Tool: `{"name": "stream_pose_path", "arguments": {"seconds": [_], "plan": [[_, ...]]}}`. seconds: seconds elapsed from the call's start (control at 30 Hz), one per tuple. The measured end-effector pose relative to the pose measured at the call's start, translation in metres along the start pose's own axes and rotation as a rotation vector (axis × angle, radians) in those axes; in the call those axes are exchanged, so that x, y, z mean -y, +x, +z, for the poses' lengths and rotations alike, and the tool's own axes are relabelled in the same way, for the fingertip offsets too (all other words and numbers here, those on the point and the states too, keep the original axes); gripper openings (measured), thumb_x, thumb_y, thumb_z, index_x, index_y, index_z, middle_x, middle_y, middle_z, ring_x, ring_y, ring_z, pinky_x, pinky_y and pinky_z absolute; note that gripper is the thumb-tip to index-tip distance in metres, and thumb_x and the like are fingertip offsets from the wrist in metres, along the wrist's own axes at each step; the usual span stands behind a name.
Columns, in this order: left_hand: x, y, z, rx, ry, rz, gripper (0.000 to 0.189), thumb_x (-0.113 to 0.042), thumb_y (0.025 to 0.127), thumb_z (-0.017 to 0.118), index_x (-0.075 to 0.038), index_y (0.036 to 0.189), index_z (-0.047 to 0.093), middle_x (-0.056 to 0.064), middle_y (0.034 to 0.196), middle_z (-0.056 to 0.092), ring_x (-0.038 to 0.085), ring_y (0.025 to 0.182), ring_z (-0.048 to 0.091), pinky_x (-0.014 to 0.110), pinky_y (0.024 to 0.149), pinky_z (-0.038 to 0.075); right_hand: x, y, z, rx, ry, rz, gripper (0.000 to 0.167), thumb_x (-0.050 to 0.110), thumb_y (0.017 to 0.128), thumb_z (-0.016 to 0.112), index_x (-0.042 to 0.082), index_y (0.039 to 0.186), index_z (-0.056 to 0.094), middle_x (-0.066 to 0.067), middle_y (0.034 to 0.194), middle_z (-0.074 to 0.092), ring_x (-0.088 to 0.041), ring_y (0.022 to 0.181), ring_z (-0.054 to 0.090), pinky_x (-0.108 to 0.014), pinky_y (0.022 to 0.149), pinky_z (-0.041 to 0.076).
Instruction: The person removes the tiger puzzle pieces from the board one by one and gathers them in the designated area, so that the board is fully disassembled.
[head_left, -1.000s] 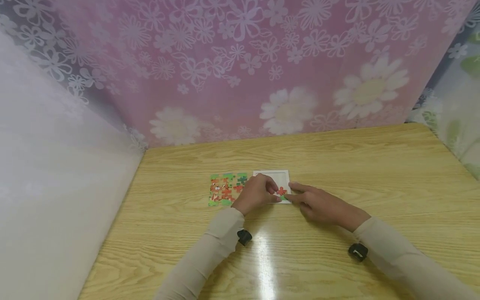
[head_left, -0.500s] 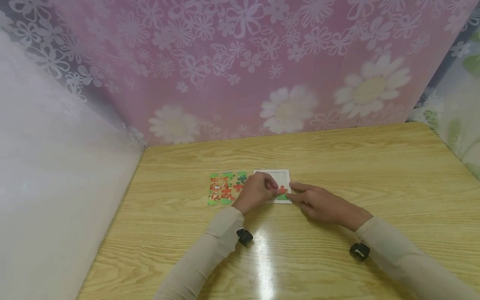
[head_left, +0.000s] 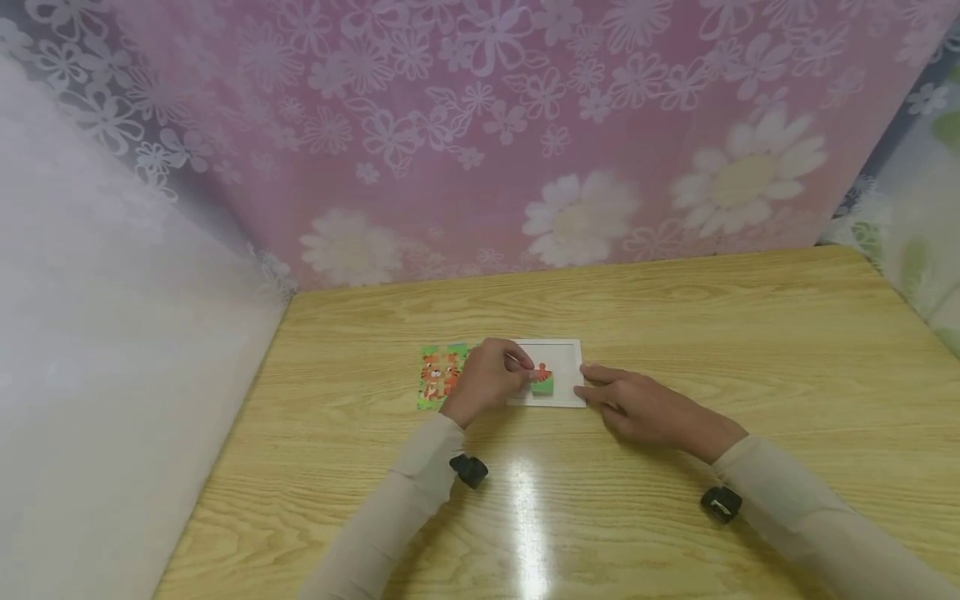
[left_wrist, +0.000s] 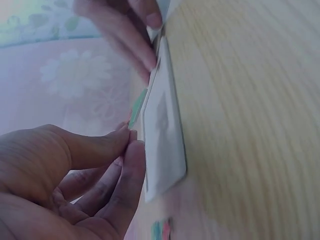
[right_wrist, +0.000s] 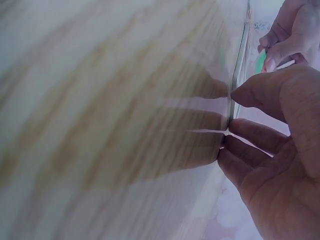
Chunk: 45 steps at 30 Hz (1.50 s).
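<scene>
My left hand (head_left: 486, 382) pinches a red and green jigsaw piece (head_left: 543, 386) between thumb and fingers, over the white puzzle tray (head_left: 572, 348). In the left wrist view this jigsaw piece (left_wrist: 137, 109) stands tilted off the tray's flat surface. My right hand (head_left: 643, 410) rests at the tray's right edge, thumb and fingertips against the rim with the fingers fairly straight. Left of the tray lie tiger-picture jigsaw pieces (head_left: 437, 377) in rows; my left hand hides some of them.
All of this lies on a wood-grain table (head_left: 675, 333). A pink flowered curtain (head_left: 465, 208) hangs behind its far edge, and a pale sheet (head_left: 135, 333) borders the left. A black wrist camera (head_left: 469, 472) sits on each sleeve.
The red and green jigsaw piece was at the tray's lower right corner; my left hand has drawn it up and to the left. My right hand stays at the tray's edge.
</scene>
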<state>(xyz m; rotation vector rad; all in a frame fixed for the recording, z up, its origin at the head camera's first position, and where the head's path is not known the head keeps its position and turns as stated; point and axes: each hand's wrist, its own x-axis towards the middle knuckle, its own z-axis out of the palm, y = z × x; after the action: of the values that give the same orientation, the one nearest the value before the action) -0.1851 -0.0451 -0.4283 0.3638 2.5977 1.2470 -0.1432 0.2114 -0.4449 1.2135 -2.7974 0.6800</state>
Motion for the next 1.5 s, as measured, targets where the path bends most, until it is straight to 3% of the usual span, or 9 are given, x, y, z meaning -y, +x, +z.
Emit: {"name": "stream_pose_path", "arguments": {"seconds": [0.33, 0.6, 0.73, 1.07, 1.5], "plan": [[0.026, -0.015, -0.034, -0.025, 0.048, -0.032, 0.008, -0.006, 0.091, 0.072, -0.013, 0.092, 0.075, -0.003, 0.081, 0.072, 0.015, 0.075, 0.067, 0.032, 0.065, 0.054, 0.001, 0.000, 0.000, 0.008, 0.016, 0.007, 0.032, -0.004, 0.095, 0.064, -0.006, 0.127, 0.067, -0.031, 0.140, 0.053, -0.043, 0.129, 0.054, -0.052, 0.097, 0.050], [0.036, -0.026, -0.049, -0.023, 0.064, -0.082, 0.003, -0.009, 0.092, 0.074, -0.010, 0.094, 0.075, -0.001, 0.078, 0.072, 0.018, 0.072, 0.067, 0.032, 0.062, 0.053, 0.001, -0.001, -0.001, -0.002, 0.029, 0.007, 0.030, -0.004, 0.097, 0.063, -0.006, 0.126, 0.068, -0.032, 0.140, 0.053, -0.044, 0.129, 0.054, -0.052, 0.098, 0.049], [0.039, -0.028, -0.051, -0.017, 0.052, -0.080, 0.006, -0.015, 0.092, 0.078, -0.009, 0.093, 0.076, 0.001, 0.076, 0.073, 0.018, 0.069, 0.069, 0.032, 0.062, 0.054, 0.000, -0.002, -0.001, -0.004, 0.034, 0.006, 0.030, -0.005, 0.096, 0.063, -0.006, 0.126, 0.068, -0.032, 0.140, 0.053, -0.044, 0.129, 0.053, -0.052, 0.097, 0.050], [0.038, -0.032, -0.050, -0.048, 0.055, -0.103, 0.008, -0.013, 0.090, 0.079, -0.006, 0.092, 0.077, 0.003, 0.076, 0.074, 0.018, 0.067, 0.070, 0.031, 0.060, 0.054, 0.000, -0.003, -0.003, 0.006, 0.037, 0.011, 0.031, -0.006, 0.095, 0.062, -0.006, 0.126, 0.068, -0.032, 0.141, 0.052, -0.044, 0.130, 0.053, -0.051, 0.097, 0.050], [0.040, -0.031, -0.045, -0.091, 0.176, -0.083, 0.008, -0.015, 0.087, 0.082, -0.008, 0.086, 0.079, -0.002, 0.073, 0.071, 0.012, 0.064, 0.064, 0.029, 0.059, 0.052, 0.001, -0.001, -0.002, 0.009, 0.039, 0.010, 0.031, -0.006, 0.096, 0.062, -0.006, 0.127, 0.067, -0.031, 0.141, 0.052, -0.044, 0.130, 0.053, -0.052, 0.098, 0.050]]}}
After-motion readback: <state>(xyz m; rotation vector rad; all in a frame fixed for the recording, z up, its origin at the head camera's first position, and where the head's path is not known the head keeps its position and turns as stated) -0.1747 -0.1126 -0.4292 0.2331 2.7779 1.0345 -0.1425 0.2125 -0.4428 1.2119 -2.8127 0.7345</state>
